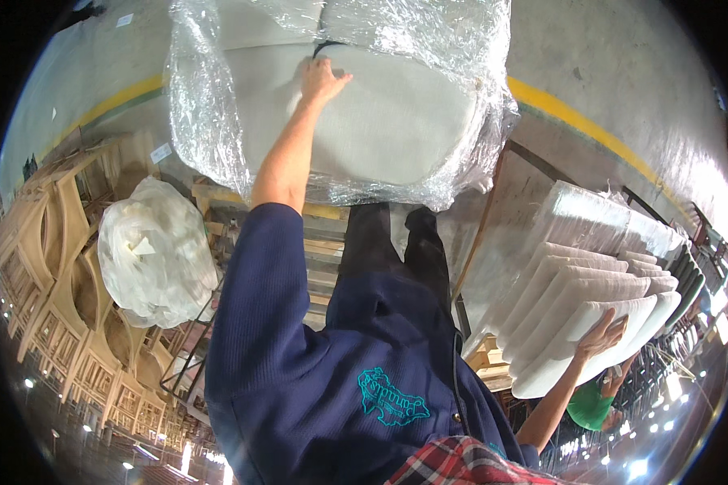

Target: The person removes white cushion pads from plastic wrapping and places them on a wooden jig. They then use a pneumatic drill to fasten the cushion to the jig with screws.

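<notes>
So the left hand [322, 79] is stretched way out, palm flat on a big off-white cushion [396, 121] that's half wrapped in clear plastic wrap [206, 121]; fingers are spread and lying on the fabric right by a dark strap at the cushion's top edge, not really clamped around anything. That cushion sits at the top middle of the view, on top of a wooden pallet [323, 242], with grey concrete floor [623, 73] and a yellow line [574, 121] behind it. The right hand [603, 335] is off to the lower right, fingers curled over the edge of the nearest panel in a stack of white panels [590, 283], so it looks like it has a light hold on that one. The panels lean in a row, some under plastic. On the left there's a bag [155, 250] of crumpled white plastic sitting in a wire bin, with wooden chair frames [48, 267] stacked beside it. Navy sleeves and dark trousers fill the middle.
</notes>
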`<state>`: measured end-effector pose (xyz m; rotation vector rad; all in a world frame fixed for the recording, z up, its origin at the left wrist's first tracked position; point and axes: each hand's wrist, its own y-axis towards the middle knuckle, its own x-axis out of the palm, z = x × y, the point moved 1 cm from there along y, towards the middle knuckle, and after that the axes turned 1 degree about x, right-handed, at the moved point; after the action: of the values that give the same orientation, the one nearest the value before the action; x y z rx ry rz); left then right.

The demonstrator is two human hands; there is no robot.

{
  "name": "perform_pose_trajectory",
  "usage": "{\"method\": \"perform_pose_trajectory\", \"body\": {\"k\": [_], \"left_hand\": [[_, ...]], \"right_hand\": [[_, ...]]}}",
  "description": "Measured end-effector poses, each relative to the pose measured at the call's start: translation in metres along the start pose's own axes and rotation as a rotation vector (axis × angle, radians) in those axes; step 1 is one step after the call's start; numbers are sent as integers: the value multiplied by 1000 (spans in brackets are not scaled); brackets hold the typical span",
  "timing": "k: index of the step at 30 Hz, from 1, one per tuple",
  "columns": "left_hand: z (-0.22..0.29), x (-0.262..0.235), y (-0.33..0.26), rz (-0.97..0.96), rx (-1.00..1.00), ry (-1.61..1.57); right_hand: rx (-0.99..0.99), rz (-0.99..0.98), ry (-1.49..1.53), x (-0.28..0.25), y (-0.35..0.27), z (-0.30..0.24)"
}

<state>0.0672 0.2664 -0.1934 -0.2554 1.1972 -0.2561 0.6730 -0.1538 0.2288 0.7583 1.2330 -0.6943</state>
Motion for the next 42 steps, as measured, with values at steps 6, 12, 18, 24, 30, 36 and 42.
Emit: {"method": "perform_pose_trajectory", "body": {"k": [6, 12, 18, 24, 30, 36, 42], "left_hand": [[-13, -3, 83, -415, 21, 145], [-31, 26, 137, -681, 134, 317], [-8, 19, 134, -802, 178, 310], [8, 2, 124, -829, 218, 511], [-21, 23, 126, -711, 228, 391], [12, 9, 127, -906, 203, 442], [11, 12, 122, -843, 281, 392]], "right_hand": [[-27, -23, 8, -3, -1, 12], [25, -65, -27, -10, -4, 5], [-290, -37, -87, -12, -2, 46], [-364, -25, -97, -13, -7, 53], [-812, 84, -236, -16, 2, 17], [-728, 47, -165, -18, -2, 24], [-633, 14, -127, -19, -2, 19]]}}
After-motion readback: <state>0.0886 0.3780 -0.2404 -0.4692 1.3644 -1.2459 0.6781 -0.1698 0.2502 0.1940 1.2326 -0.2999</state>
